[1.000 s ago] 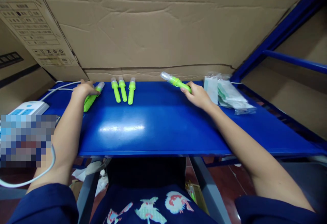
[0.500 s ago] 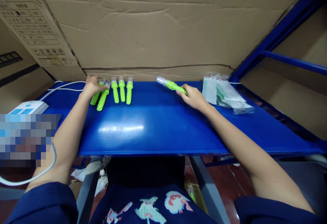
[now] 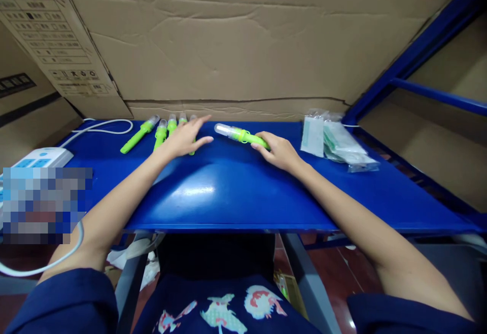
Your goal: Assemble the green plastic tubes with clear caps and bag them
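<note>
My right hand (image 3: 279, 150) is closed round the green handle of a light stick (image 3: 239, 134) with a clear cap, its capped end pointing left. My left hand (image 3: 184, 138) is open, fingers spread, above a row of similar light sticks and partly hiding them. At the row's left end, one green light stick (image 3: 139, 135) lies slanted, its clear cap toward the back. Beside it a second light stick (image 3: 160, 133) shows in part behind my left wrist. The other sticks' caps show past my fingers.
Several clear packets (image 3: 338, 141) with pale green contents lie at the right of the blue table (image 3: 243, 197). A white power strip (image 3: 49, 159) and cable stand at the left. Cardboard (image 3: 228, 44) walls the back, and a blue metal frame (image 3: 429, 93) rises at the right.
My left hand has let go of the leftmost light stick, which now lies apart and more slanted, and has moved right. My right hand has carried its light stick slightly left.
</note>
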Demonstrator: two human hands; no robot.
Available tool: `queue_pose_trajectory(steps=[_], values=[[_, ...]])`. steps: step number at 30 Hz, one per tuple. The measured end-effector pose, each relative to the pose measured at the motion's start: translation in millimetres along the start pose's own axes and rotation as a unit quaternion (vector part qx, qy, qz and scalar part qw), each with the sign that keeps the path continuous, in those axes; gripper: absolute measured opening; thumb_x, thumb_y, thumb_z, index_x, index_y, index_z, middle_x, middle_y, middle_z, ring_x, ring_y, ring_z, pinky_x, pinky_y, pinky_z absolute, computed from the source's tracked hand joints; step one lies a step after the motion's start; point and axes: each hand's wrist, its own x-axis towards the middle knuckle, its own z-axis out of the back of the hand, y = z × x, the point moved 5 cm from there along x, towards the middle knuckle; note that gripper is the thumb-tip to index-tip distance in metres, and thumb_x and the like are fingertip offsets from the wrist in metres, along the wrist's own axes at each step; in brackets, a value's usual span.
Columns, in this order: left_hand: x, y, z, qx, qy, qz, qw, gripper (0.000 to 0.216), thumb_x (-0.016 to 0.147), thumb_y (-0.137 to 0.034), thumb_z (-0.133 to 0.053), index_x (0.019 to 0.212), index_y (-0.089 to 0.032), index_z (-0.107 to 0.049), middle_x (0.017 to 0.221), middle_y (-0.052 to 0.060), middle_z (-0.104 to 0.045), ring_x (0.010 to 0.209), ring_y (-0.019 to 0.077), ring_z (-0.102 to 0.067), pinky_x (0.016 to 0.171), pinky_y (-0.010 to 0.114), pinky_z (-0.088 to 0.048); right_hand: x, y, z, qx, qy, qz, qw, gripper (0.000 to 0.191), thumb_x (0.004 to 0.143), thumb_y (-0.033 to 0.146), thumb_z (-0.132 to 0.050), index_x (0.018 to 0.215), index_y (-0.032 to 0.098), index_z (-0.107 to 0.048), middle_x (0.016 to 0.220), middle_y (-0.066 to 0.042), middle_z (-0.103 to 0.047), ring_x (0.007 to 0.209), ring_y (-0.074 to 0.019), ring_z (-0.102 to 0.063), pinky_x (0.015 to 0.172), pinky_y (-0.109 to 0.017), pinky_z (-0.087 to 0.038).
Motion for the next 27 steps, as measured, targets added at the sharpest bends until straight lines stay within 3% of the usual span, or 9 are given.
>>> queue_pose_trajectory(steps=[3,7,11,15,19,22,27], values=[[0,-26,-7,0.023,0.004,-0.054,0.998,0.055,0.103,-0.047,-0.039,0.149,-0.016,-0.042,0.144,0.015,-0.06,0.126,0.0297,-0.061,0.106,0.045,-0.042,-3,16,-3,-0.012,-0.006,0.052,0.999,0.041,0.101,0.046,-0.04,0.117,0.015,-0.061,0.11,-0.016,-0.073,0.094,-0.0293,-0.069,0.081,-0.038,-0.052],[-1,-32,-8,0.059,-0.015,-0.094,0.994,0.046,0.105,-0.047,-0.036,0.13,-0.016,-0.059,0.121,0.013,-0.073,0.107,0.0271,-0.069,0.092,0.039,-0.044,-6,27,-7,-0.021,-0.02,0.06,0.998,0.045,0.1,0.041,-0.045,0.133,0.012,-0.052,0.116,-0.017,-0.072,0.091,-0.0305,-0.071,0.083,-0.043,-0.056],[-2,-44,-8,0.096,-0.048,-0.138,0.985,0.053,0.105,-0.053,-0.032,0.13,-0.016,-0.061,0.109,0.012,-0.076,0.102,0.0254,-0.07,0.083,0.036,-0.042,-7,45,-11,0.002,-0.039,0.115,0.993,0.062,0.097,0.036,-0.049,0.152,0.012,-0.031,0.143,-0.02,-0.058,0.118,-0.0318,-0.067,0.092,-0.044,-0.058],[-3,-61,-12,0.108,-0.051,-0.166,0.979,0.059,0.105,-0.057,-0.028,0.131,-0.016,-0.061,0.103,0.013,-0.076,0.099,0.0249,-0.071,0.08,0.034,-0.041,-6,58,-17,-0.001,-0.031,0.124,0.992,0.061,0.1,0.044,-0.048,0.151,0.014,-0.035,0.147,-0.02,-0.055,0.129,-0.0327,-0.061,0.1,-0.047,-0.056],[-4,-61,-12,0.073,-0.037,-0.153,0.985,0.066,0.101,-0.061,-0.037,0.147,-0.015,-0.047,0.115,0.015,-0.074,0.105,0.0261,-0.071,0.085,0.035,-0.045,-1,51,-17,-0.007,0.007,0.075,0.997,0.052,0.101,0.047,-0.045,0.142,0.015,-0.048,0.135,-0.018,-0.064,0.12,-0.0328,-0.066,0.094,-0.046,-0.058],[-3,-51,-9,0.04,-0.015,-0.113,0.993,0.067,0.101,-0.057,-0.043,0.153,-0.015,-0.038,0.126,0.015,-0.071,0.112,0.027,-0.069,0.091,0.036,-0.047,3,27,0,-0.031,-0.015,0.009,0.999,0.048,0.099,0.046,-0.047,0.136,0.015,-0.052,0.134,-0.018,-0.064,0.117,-0.0343,-0.066,0.092,-0.046,-0.057],[-2,-21,-11,0.063,0.069,-0.043,0.995,0.043,0.102,-0.04,-0.04,0.129,-0.016,-0.062,0.124,0.013,-0.071,0.11,0.0284,-0.069,0.094,0.04,-0.05,-2,-54,36,-0.113,-0.022,-0.222,0.968,0.044,0.095,0.049,-0.053,0.115,0.011,-0.061,0.113,-0.024,-0.069,0.104,-0.0385,-0.067,0.085,-0.046,-0.053]])
